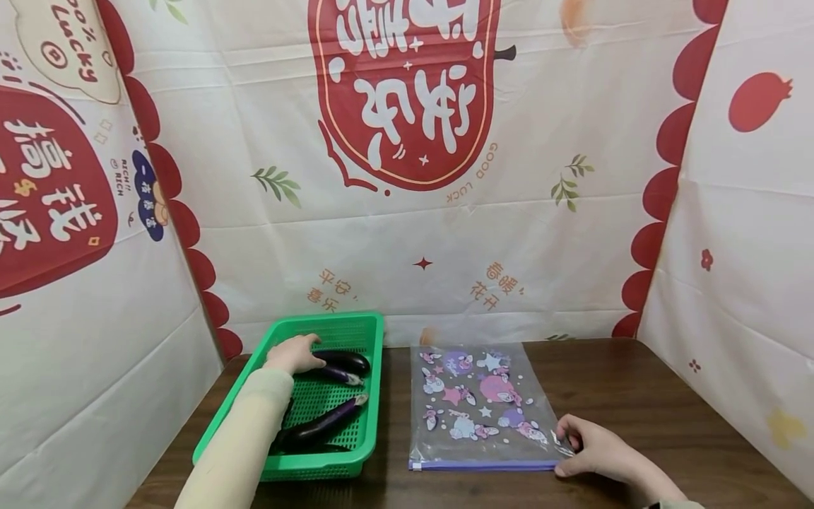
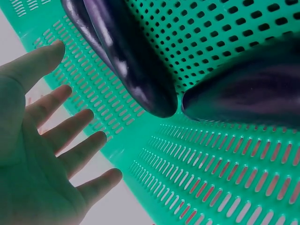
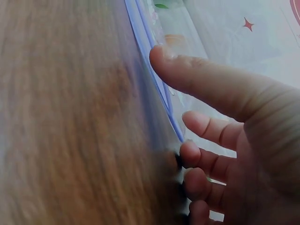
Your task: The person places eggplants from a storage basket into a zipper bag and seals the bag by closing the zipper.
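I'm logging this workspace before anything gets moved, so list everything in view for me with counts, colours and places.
Basket: one, green, on the table, left of the bag.
Eggplants: at least three, dark purple, in the basket; full count hidden.
Zip bag: one, clear with pink, purple and white prints and a purple zip, flat on the table.
Table: one, brown, under basket and bag.
Printed cloth: number of pieces unclear, white with red and other prints, behind and at both sides.
Sleeves: two, pale, left forearm and a sliver at the bottom right.
Left hand: one, bare, by the upper eggplants.
Right hand: one, bare, at the bag's near right corner.
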`<state>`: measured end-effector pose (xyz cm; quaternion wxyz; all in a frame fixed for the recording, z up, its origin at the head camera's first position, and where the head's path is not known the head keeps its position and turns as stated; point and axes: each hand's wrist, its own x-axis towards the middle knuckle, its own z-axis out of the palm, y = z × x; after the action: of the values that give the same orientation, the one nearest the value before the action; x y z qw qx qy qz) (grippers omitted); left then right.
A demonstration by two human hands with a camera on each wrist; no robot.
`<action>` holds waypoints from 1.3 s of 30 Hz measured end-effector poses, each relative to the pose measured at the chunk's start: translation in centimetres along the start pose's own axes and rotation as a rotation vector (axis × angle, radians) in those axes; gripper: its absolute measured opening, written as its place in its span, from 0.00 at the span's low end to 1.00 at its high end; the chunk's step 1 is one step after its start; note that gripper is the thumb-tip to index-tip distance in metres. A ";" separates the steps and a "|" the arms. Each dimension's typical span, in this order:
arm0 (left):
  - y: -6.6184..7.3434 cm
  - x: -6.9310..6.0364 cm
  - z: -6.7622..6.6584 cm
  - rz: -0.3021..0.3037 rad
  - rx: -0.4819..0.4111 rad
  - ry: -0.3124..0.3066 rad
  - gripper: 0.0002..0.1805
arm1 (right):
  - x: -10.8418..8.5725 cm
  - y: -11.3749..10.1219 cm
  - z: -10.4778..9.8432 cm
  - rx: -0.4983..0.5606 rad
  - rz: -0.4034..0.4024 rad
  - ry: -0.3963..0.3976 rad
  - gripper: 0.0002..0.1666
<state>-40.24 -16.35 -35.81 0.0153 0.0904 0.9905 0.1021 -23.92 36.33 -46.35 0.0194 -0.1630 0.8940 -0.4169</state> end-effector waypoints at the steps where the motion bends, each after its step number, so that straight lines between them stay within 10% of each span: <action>1: -0.1 0.1 0.0 -0.004 -0.002 0.000 0.33 | 0.1 0.0 0.0 -0.019 0.004 0.010 0.27; 39: -0.6 1.2 1.5 -0.008 -0.022 -0.059 0.26 | -0.2 -0.4 1.2 -0.298 0.137 0.126 0.15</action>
<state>-41.48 -16.36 -37.43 0.0460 0.0890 0.9888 0.1103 -23.42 35.27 -46.84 -0.0326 -0.0764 0.9544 -0.2869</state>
